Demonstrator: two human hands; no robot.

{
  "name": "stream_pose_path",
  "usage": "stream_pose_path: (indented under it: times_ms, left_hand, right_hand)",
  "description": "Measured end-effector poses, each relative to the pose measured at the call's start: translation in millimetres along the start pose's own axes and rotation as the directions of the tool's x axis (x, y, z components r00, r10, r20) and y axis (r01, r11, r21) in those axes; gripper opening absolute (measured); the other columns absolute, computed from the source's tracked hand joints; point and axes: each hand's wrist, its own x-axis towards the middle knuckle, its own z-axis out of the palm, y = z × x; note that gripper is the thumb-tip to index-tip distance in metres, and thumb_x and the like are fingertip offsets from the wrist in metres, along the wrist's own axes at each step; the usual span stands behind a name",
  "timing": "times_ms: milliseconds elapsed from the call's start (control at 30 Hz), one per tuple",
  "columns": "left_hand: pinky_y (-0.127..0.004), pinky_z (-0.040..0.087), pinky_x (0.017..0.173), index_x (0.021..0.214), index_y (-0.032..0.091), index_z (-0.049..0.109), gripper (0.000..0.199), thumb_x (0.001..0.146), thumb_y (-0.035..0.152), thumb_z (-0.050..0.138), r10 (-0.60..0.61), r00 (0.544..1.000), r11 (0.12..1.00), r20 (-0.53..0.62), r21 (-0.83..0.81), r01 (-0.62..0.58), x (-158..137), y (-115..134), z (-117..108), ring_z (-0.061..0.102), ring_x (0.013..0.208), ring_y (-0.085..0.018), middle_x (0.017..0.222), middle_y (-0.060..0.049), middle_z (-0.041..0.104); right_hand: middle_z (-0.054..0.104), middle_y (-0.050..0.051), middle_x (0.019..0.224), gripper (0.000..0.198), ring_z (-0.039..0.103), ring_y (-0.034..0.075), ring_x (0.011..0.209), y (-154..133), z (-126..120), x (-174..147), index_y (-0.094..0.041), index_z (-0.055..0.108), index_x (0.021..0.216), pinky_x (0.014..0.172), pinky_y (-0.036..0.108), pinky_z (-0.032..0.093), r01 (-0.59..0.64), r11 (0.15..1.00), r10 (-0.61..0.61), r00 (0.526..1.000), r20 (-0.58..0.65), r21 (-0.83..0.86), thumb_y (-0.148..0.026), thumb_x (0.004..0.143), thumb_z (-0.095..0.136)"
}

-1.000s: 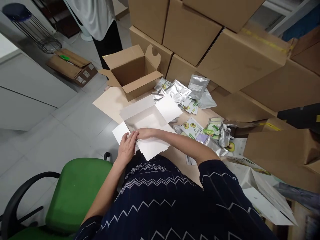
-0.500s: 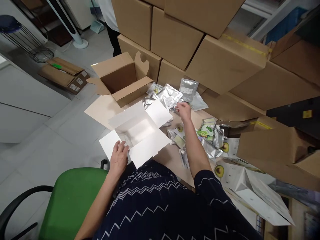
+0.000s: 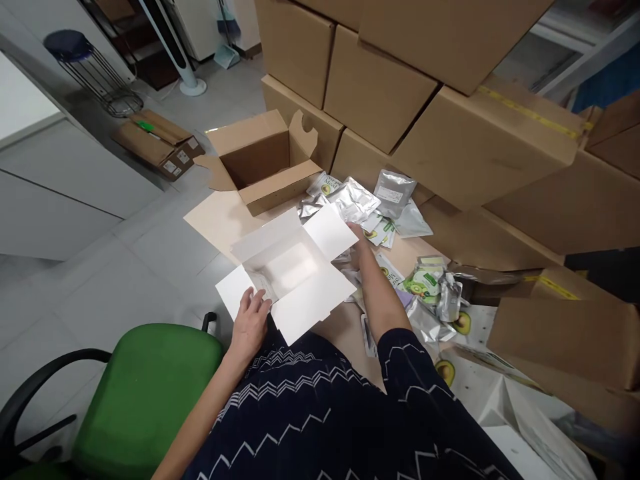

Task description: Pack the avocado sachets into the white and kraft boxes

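Observation:
An open white box [image 3: 314, 297] with its flaps spread stands on the table in front of me. My left hand [image 3: 251, 323] is closed over the box's near left edge, fingertips bent inside beside a crumpled, clear-looking piece [image 3: 263, 285] that I cannot identify. On the far right side, my right hand [image 3: 355, 239] is partly behind a white flap, close to the silver pouches [image 3: 353, 200]; its fingers are hidden. Flat packets with avocado pictures [image 3: 383, 230] lie just right of that hand. More silver pouches and a green printed packet [image 3: 424, 283] are heaped farther right.
An open cardboard box [image 3: 280, 187] stands behind the white one. Stacked cartons [image 3: 380, 87] wall off the far side. A green chair [image 3: 150, 387] is at my left, with a carton [image 3: 155, 143] on the floor beyond. White avocado-printed boxes [image 3: 480, 327] stand at the right.
My right hand has come back toward me from the far pouches and down beside the white box's flap. The left hand stays on the box edge. The whole view has shifted slightly.

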Motion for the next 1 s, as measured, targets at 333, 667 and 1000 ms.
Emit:
stream_pose_path:
  times_ms: [333,667,1000]
  left_hand:
    - [-0.054,0.048,0.108,0.119,0.014,0.067,0.046,0.079,-0.001,0.051,0.063,0.992,0.997,-0.107,-0.032,-0.067,5,-4,-1,0.045,0.135,-0.038,0.13,-0.017,0.064]
    - [-0.053,0.047,0.107,0.126,0.015,0.065,0.041,0.089,0.009,0.05,0.043,0.992,0.992,-0.118,-0.111,-0.056,5,-9,2,0.049,0.133,-0.035,0.132,-0.016,0.065]
    - [-0.048,0.047,0.104,0.134,0.014,0.062,0.043,0.092,0.013,0.048,-0.01,0.99,0.992,-0.139,-0.126,-0.008,2,-12,6,0.05,0.131,-0.034,0.136,-0.013,0.065]
  right_hand:
    - [0.053,-0.005,0.069,0.026,0.068,0.014,0.063,-66,-121,-86,-0.022,0.055,0.084,0.056,0.025,0.054,0.421,0.892,-0.298,0.822,-0.485,0.165,-0.046,0.091,0.061]
    - [0.05,-0.004,0.066,0.023,0.057,0.012,0.06,-131,-11,-178,-0.022,0.044,0.072,0.057,0.024,0.042,0.435,0.893,-0.446,0.821,0.357,0.116,-0.031,0.092,0.053]
    - [0.059,0.001,0.078,0.018,0.052,0.017,0.073,-113,79,-156,-0.023,0.04,0.077,0.068,0.028,0.038,0.488,0.854,-0.241,0.676,0.696,-0.178,-0.02,0.087,0.054]
